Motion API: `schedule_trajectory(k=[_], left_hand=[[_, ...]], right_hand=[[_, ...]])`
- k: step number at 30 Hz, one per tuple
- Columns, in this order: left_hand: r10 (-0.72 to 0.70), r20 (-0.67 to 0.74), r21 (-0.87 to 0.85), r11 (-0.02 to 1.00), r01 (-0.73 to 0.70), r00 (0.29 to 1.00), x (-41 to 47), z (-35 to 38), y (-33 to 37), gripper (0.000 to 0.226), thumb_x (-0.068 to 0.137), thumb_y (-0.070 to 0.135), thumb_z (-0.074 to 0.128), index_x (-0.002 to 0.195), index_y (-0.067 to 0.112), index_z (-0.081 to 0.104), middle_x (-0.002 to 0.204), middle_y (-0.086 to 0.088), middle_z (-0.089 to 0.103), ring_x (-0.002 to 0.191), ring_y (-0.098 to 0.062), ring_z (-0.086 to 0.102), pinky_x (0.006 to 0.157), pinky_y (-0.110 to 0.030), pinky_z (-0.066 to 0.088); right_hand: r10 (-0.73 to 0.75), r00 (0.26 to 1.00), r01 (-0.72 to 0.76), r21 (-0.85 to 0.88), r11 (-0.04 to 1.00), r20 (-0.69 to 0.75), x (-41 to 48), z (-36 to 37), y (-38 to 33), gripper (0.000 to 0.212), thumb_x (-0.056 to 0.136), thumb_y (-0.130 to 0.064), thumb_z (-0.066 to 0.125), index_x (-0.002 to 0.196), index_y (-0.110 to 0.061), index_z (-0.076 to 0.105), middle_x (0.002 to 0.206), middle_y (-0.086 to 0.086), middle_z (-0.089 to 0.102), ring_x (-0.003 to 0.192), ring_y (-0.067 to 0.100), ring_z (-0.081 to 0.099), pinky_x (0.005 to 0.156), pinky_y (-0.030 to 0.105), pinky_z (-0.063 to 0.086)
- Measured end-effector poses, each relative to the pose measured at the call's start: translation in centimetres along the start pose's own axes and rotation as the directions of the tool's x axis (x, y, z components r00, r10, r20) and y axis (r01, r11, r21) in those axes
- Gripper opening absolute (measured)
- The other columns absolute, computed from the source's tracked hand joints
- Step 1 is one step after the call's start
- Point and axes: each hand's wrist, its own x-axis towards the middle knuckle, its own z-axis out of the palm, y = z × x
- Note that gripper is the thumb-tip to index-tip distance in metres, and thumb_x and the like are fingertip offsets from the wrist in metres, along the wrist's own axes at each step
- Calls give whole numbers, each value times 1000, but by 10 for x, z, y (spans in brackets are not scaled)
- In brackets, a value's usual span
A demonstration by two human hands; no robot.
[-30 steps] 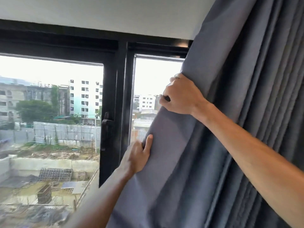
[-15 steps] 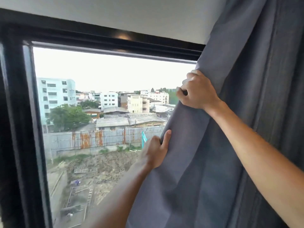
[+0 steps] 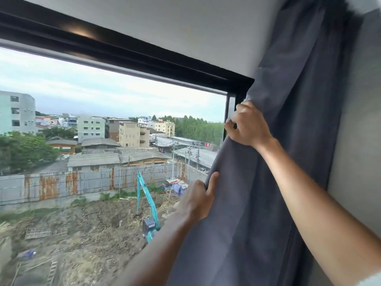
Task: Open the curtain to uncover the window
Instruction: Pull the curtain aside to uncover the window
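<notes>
We grip the leading edge of the grey curtain [image 3: 288, 141] with both hands: our right hand [image 3: 248, 125] is fisted tightly around the fabric edge at the upper position, and our left hand [image 3: 198, 200] clamps the same edge lower down, thumb pressed against the cloth. The curtain hangs bunched at the right side of the window [image 3: 103, 120], against the right end of the black window frame [image 3: 127, 52]. The pane to the left of our hands is uncovered, showing buildings and a teal excavator [image 3: 149, 205] outside.
</notes>
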Motion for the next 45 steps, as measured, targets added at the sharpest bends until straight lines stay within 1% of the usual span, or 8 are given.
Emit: schedule_trajectory(k=[5, 8, 13, 16, 27, 34, 41, 45], left_hand=[[-17, 38, -36, 999, 18, 999, 22, 46, 8, 83, 89, 77, 24, 58, 2, 45, 79, -28, 68, 81, -44, 68, 61, -40, 38], [-29, 114, -53, 998, 35, 993, 31, 67, 22, 78, 86, 80, 24, 58, 10, 45, 72, -20, 65, 81, -43, 68, 62, -39, 42], [-92, 154, -23, 995, 97, 984, 49, 81, 18, 93, 84, 82, 25, 89, -1, 67, 100, -28, 72, 95, -43, 69, 83, -47, 56], [-92, 141, -29, 995, 97, 986, 65, 79, -3, 93, 85, 81, 27, 90, -2, 68, 103, -30, 71, 97, -44, 68, 86, -47, 55], [-97, 174, -1, 995, 98, 980, 68, 64, -38, 82, 85, 82, 22, 76, 8, 54, 103, -27, 70, 99, -40, 67, 83, -44, 49], [-76, 247, 137, 990, 43, 966, 41, 55, -54, 77, 96, 69, 18, 96, 7, 65, 115, -24, 69, 108, -39, 65, 84, -42, 45], [-62, 185, 161, 986, 32, 981, 14, 36, -57, 64, 92, 70, 37, 61, 15, 47, 71, -11, 60, 83, -37, 68, 64, -37, 41], [2, 141, 267, 963, -40, 990, -3, 14, -65, 57, 93, 65, 43, 90, 15, 71, 93, -11, 76, 91, -33, 71, 75, -40, 55]], right_hand=[[-18, 999, 17, -26, 1000, -41, -13, 23, 42, 38, 81, -24, 44, 47, -7, 52, 53, 11, 51, 65, 31, 50, 76, 35, 46], [-13, 995, 11, -24, 1000, -98, -22, 29, 68, 35, 80, -21, 42, 46, -10, 44, 52, 14, 49, 59, 32, 47, 75, 38, 46], [3, 996, -7, -47, 999, -87, -22, 44, 79, 36, 78, -20, 38, 47, -5, 47, 51, 15, 51, 58, 32, 47, 74, 38, 43], [-9, 994, 2, -57, 998, -109, -14, 61, 68, 33, 77, -22, 39, 47, -11, 42, 51, 14, 51, 60, 30, 47, 72, 37, 42], [27, 998, -32, -75, 997, -55, -16, 85, 42, 38, 81, -26, 40, 45, -13, 44, 56, 16, 56, 71, 34, 54, 75, 35, 44], [68, 997, -66, -101, 993, 23, -38, 87, 21, 45, 82, -30, 41, 47, -5, 55, 60, 18, 58, 78, 37, 56, 73, 39, 48], [31, 992, -13, -151, 988, 121, -47, 65, -2, 44, 85, -24, 48, 48, -1, 58, 57, 19, 60, 78, 39, 58, 76, 41, 50], [9, 981, 29, -191, 981, 194, -45, 48, -29, 42, 85, -19, 55, 47, -1, 55, 59, 22, 60, 73, 39, 58, 77, 41, 49]])
